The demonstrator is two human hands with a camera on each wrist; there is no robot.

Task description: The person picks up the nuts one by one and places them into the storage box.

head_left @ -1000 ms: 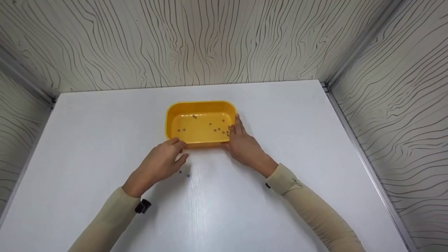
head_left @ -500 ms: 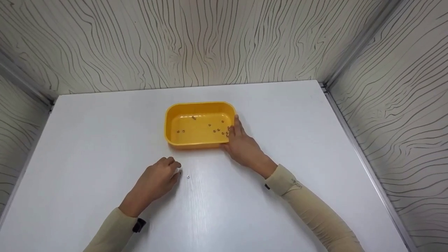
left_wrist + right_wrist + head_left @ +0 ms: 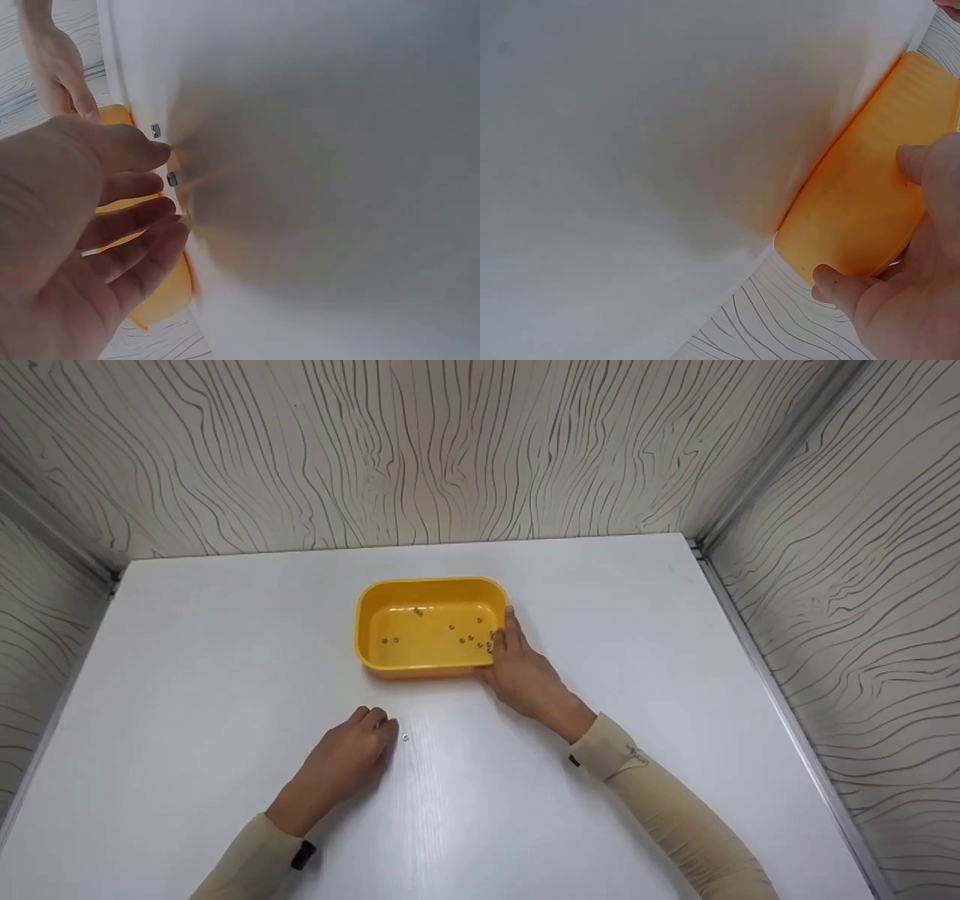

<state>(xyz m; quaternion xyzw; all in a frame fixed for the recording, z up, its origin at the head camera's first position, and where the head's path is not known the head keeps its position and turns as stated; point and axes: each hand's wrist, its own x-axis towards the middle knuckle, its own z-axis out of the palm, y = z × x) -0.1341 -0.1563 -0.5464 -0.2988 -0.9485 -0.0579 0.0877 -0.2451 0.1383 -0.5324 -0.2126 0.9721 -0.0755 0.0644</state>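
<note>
A yellow plastic bin (image 3: 431,667) stands on the white table with several small metal nuts (image 3: 461,640) scattered inside, most toward its right end. My right hand (image 3: 525,675) grips the bin's near right corner, its thumb (image 3: 913,163) on the front wall and fingers at the end wall. In front of the bin, my left hand (image 3: 349,754) is low over the table, fingers bent loosely. Two loose metal nuts show in the left wrist view: one nut (image 3: 172,178) right at the index fingertip, the other nut (image 3: 155,130) just past the thumb. The head view shows only one.
The white table (image 3: 600,600) reaches back to a wood-grain patterned wall (image 3: 420,450). A similar panel (image 3: 862,585) rises along the right side, with a metal frame strip (image 3: 780,697) at the table's edge.
My left hand has drawn back from the bin's front rim to the loose nuts on the table, covering one of them in the head view. The right hand stays at the bin's corner.
</note>
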